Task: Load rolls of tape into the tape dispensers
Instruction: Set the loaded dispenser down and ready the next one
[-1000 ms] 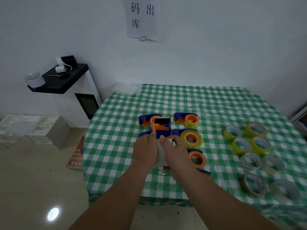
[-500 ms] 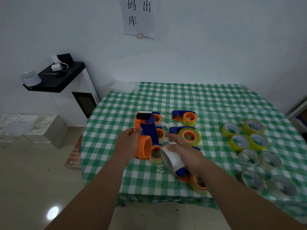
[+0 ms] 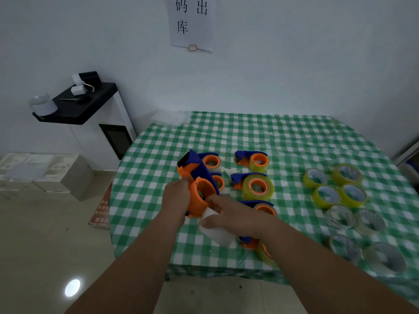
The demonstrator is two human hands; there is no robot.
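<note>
L hand (image 3: 178, 196) gripped the orange/blue tape dispenser (image 3: 197, 184) by its side, held above the surface (image 3: 283, 137) w/ checked green cloth, hub facing R. R hand (image 3: 229, 217) held a white tape roll (image 3: 216, 234) from above, fingers curled round it, roll right next to the dispenser's orange hub, index finger touching the hub rim. Roll wasn't on the hub yet. Other dispensers lay behind the hands; the loaded dispenser (image 3: 256, 185) w/ a yellowish roll sat just R of them. Loose rolls were well apart at far R: yellow rolls (image 3: 335, 186) at the back, clear rolls (image 3: 356, 223) nearer. Paper sign (image 3: 191, 21) on wall.
</note>
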